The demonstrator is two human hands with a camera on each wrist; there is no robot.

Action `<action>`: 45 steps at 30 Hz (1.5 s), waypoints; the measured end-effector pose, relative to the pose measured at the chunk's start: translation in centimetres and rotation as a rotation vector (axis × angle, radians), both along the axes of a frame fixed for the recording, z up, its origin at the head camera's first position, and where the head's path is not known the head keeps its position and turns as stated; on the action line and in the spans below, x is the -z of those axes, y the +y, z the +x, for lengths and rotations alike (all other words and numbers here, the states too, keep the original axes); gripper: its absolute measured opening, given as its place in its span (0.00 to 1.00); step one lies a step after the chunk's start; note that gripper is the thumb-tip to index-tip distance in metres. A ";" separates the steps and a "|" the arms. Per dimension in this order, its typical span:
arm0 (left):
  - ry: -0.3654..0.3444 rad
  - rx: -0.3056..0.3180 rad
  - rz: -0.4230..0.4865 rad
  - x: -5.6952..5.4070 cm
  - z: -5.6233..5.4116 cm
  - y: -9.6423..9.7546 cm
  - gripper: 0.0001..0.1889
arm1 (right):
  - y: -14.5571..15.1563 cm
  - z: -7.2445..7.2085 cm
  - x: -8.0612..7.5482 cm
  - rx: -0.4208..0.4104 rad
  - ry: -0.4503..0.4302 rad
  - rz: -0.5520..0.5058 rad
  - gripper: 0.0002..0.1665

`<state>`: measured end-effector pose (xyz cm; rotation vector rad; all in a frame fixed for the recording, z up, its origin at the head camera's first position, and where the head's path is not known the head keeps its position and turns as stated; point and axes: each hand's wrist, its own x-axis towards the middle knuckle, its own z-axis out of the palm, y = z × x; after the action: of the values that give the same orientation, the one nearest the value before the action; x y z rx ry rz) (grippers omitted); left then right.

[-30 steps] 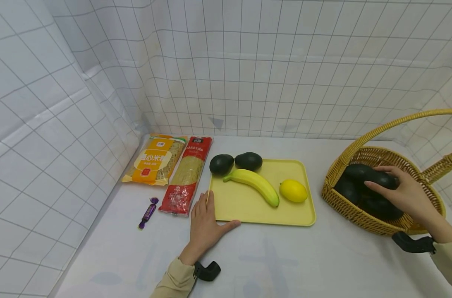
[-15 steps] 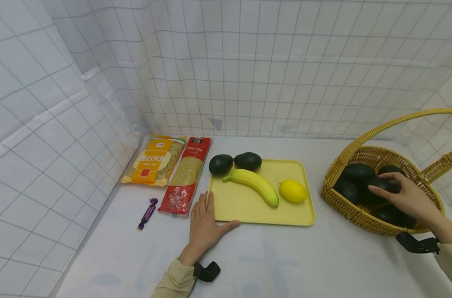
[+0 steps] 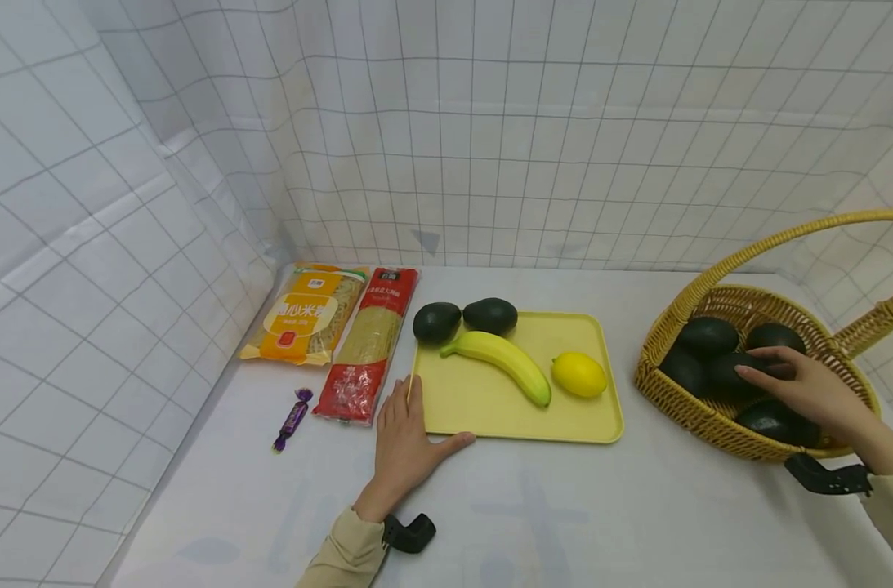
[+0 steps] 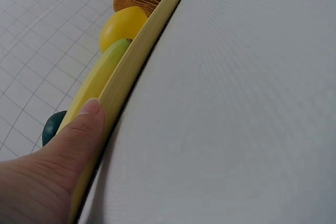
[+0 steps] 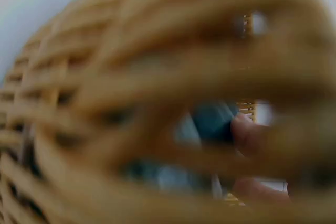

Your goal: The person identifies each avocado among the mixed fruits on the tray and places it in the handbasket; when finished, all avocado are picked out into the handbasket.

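In the head view my left hand [image 3: 405, 441] lies at the near left corner of a yellow tray [image 3: 475, 416], fingers spread along its left side. The left wrist view shows the thumb [image 4: 79, 135] resting against the tray's side wall. My right hand [image 3: 814, 392] reaches into a wicker basket [image 3: 681, 416] and holds a dark avocado [image 3: 727, 376] between thumb and fingers, among several other avocados. Basket weave mostly blocks the right wrist view; a dark avocado [image 5: 212, 121] and fingertips [image 5: 247, 132] show through gaps.
On the tray lie a banana [image 3: 505, 359] and a lemon [image 3: 580, 375]; two avocados [image 3: 437, 323] sit at its far left corner. Further left are a red noodle pack [image 3: 368, 347], an orange noodle pack [image 3: 306, 314] and a purple-wrapped candy [image 3: 293, 420]. The basket's tall handle [image 3: 770, 245] arches overhead.
My right hand has lowered the avocado among the others and shifted slightly right. The front avocado has slid right, and one at the back of the basket now shows. My left hand stays put.
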<state>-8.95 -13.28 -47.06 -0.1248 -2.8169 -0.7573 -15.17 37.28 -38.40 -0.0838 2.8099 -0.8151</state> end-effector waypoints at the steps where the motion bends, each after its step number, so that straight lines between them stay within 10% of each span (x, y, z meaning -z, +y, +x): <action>1: 0.002 0.000 -0.001 0.0 0.0 0.0 0.61 | 0.1 0.0 0.0 -0.007 -0.005 0.010 0.42; 12: -0.021 0.003 0.002 -0.1 0.1 0.0 0.61 | -0.5 0.5 -0.9 -0.030 0.081 0.094 0.38; 30: -0.011 0.000 0.001 0.0 0.0 0.0 0.62 | -11.4 5.2 -4.8 -0.133 0.780 -0.023 0.11; 45: -0.017 -0.007 0.009 0.2 -0.1 -0.1 0.63 | -21.4 3.2 -3.4 -0.332 0.686 -0.271 0.08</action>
<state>-9.04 -13.41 -47.25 -0.1082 -2.8282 -0.7727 -11.97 15.83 -34.96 -1.0215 3.1046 -1.2583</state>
